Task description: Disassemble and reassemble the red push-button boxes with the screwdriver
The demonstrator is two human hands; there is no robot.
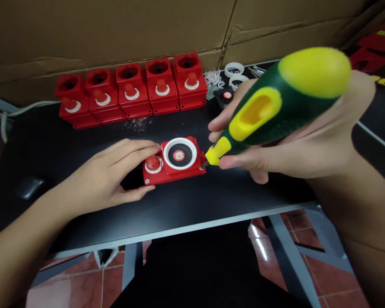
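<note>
On the black table lies a red box point(176, 172) with a white ring point(180, 167) around a black round insert and a red knob point(153, 162) at its left. My left hand point(122, 167) grips the box's left end, fingers on the far side and thumb on the near side. In my right hand point(311, 145) is a green and yellow screwdriver point(276, 98), tilted with its tip down at the box's near right corner, where a screw seems to sit. Another screw point(147, 181) shows at the near left corner.
Several red boxes point(128, 92) with knobs stand in a row at the back against cardboard point(115, 30). White rings point(234, 69), small white pieces point(214, 79) and a black round part point(226, 96) lie right of them. Crumbs point(137, 125) dot the table; its front edge point(179, 229) is near me.
</note>
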